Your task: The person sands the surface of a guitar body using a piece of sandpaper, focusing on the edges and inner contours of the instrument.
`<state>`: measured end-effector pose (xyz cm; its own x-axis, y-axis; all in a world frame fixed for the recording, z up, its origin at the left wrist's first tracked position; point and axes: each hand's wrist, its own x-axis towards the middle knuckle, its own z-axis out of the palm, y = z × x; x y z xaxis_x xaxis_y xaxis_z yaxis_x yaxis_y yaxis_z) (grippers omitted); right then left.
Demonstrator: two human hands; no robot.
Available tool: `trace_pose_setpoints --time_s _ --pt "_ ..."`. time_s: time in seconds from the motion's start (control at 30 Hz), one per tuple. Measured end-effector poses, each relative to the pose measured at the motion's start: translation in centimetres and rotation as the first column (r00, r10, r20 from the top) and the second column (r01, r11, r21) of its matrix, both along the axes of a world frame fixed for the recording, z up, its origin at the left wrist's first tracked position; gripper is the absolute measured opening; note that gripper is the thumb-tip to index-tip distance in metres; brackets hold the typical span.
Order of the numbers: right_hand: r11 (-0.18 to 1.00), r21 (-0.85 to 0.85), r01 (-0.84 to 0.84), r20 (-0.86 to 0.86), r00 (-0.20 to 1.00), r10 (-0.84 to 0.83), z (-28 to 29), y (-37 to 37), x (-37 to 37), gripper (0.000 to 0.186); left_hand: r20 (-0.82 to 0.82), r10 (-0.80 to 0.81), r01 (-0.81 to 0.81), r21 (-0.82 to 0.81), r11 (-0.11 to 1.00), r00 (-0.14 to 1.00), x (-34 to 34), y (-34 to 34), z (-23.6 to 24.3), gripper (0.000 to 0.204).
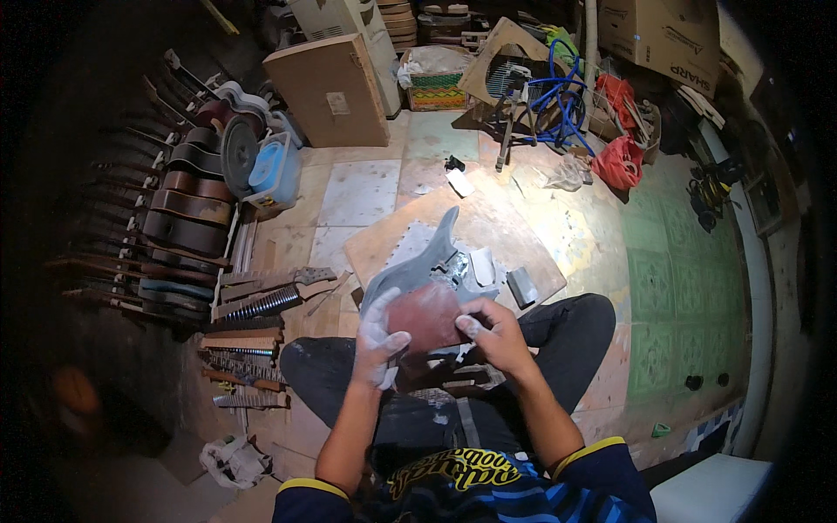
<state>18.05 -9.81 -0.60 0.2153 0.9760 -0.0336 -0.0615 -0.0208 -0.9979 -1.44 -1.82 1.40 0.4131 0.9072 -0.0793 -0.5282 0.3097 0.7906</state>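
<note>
A reddish-brown sheet of sandpaper [424, 315] is stretched between my two hands above my lap. My left hand [375, 340], coated in pale dust, grips its left edge with the thumb on top. At the right edge, my right hand [495, 333] pinches the sheet between thumb and fingers. Behind and partly under the sheet lies a grey electric guitar body [417, 260] with a curved horn pointing away from me. A white folded piece [482, 267] rests on the body's right part. Beside it is a grey rectangular block [522, 286].
The guitar body lies over a wooden board [538, 247] on the tiled floor. Saws and files [270, 301] lie at my left, near a rack of guitars [187, 209]. Farther off are a blue hose [558, 109], a red bag [619, 163] and a leaning brown panel [331, 96].
</note>
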Motion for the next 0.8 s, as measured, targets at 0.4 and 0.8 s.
trace_pose_setpoints --time_s 0.4,0.8 --pt "0.992 0.099 0.081 0.188 0.977 -0.099 2.6 0.2 1.1 0.048 -0.624 0.004 0.268 0.341 0.901 0.781 -0.2 0.3 -0.9 0.03" --pt "0.979 -0.064 -0.195 0.293 0.934 0.205 3.1 0.0 0.6 0.019 -0.723 -0.015 0.327 0.294 0.898 0.691 1.1 -0.5 -3.2 0.027"
